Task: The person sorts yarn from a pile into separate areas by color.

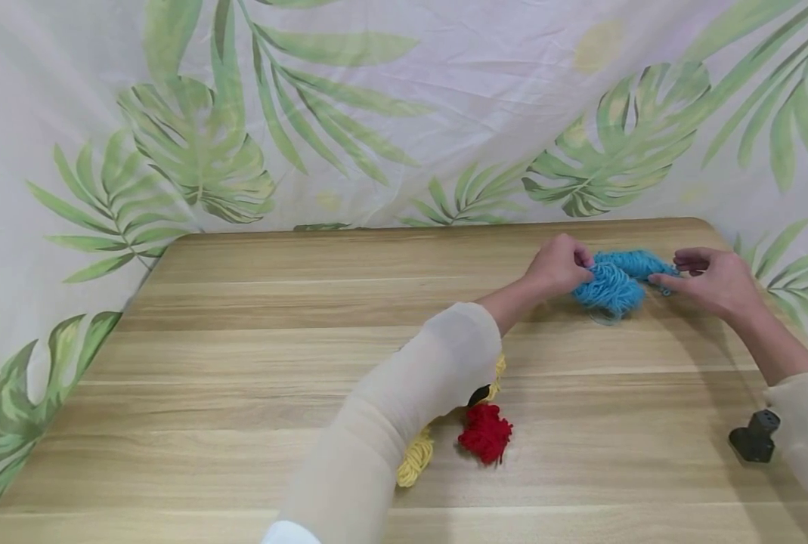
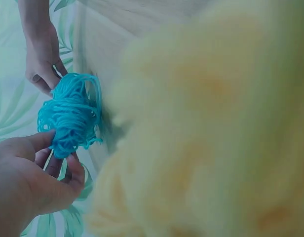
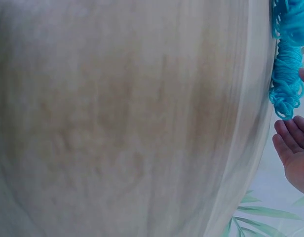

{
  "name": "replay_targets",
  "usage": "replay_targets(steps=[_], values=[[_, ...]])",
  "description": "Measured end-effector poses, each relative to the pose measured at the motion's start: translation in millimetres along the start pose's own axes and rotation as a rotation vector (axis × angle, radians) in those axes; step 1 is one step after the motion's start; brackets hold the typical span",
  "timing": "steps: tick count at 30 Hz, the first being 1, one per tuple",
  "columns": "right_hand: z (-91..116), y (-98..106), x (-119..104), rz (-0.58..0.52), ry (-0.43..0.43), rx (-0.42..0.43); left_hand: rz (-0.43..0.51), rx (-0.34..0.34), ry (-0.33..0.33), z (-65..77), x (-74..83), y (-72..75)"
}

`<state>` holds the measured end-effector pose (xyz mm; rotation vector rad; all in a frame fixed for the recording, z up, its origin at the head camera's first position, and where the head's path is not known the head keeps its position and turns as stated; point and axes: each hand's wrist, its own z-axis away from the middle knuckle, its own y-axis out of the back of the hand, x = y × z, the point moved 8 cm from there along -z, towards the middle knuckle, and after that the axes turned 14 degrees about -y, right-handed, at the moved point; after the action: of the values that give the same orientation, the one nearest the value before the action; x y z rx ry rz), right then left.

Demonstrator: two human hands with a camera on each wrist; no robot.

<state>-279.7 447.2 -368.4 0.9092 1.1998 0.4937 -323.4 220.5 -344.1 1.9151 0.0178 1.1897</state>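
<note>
Two bundles of blue yarn lie together near the table's far right corner, the front bundle overlapping the rear bundle. My left hand pinches the left end of the front bundle between thumb and fingers. In the left wrist view, that hand holds the looped blue yarn by its near end. At the rear bundle's right end is my right hand, thumb and fingers spread around the tip. The right wrist view shows its fingers extended just beyond the yarn's end.
On the wooden table, red yarn lies beside yellow yarn, partly hidden by my left sleeve. A black plug-like object stands near my right sleeve. Blurred yellow fills much of the left wrist view. Leaf-print cloth hangs behind.
</note>
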Motion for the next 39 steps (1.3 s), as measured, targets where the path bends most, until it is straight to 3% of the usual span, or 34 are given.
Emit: replay_targets(steps=[12,24,32,39], values=[[0,0,1,0.000,-0.003,0.010,-0.048,-0.017,-0.003,-3.2,2.1,-12.0],[0,1,3,0.004,-0.011,0.008,-0.049,0.007,0.087,-2.8,1.5,-15.5],[1,0,3,-0.001,-0.002,0.004,0.061,0.006,0.140,1.5,-6.6,-15.0],[1,1,3,0.012,-0.008,0.004,0.130,-0.043,0.144,1.4,-9.9,-17.5]])
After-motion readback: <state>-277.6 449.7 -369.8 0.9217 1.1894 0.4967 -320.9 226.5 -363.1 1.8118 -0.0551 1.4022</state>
